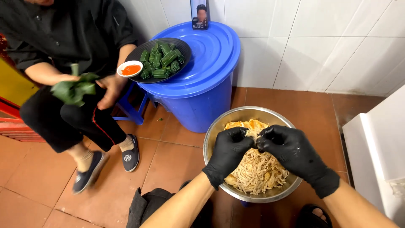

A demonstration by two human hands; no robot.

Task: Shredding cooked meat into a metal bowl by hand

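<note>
- Right now both gloved hands meet over the steel bowl (215, 126): the left hand (230, 148) and the right hand (291, 152) each pinch one piece of pale meat (253, 134) between fingertips, so each grip is narrow and closed on that piece.
- Below them, at 6 o'clock in the bowl, lies the heap of shreds (257, 171); larger yellowish unshredded pieces (249, 124) sit at 12 o'clock against the far wall.
- Risk one, as I judge it: the hands pull apart near the bowl's centre, but a sharp tug could flick strands over the rim onto the tiled floor (168, 160), since the heap already rises close to the near edge.
- Risk two: the bowl seems to rest low, near the knees, and what it stands on is hidden. A hard downward pull on one side could tip it.
- Risk three: the gloves look slick; a greasy piece may slip out of the pinch and drop back, or land outside.
- At 10 o'clock a seated person holds green leaves (75, 89); a dark plate (181, 44) of wrapped green parcels (162, 59) and a small dish of red sauce (130, 69) sit on the blue barrel lid (211, 55). The plate overhangs the lid's edge, so a knock from that person's arm could slide it off.
</note>
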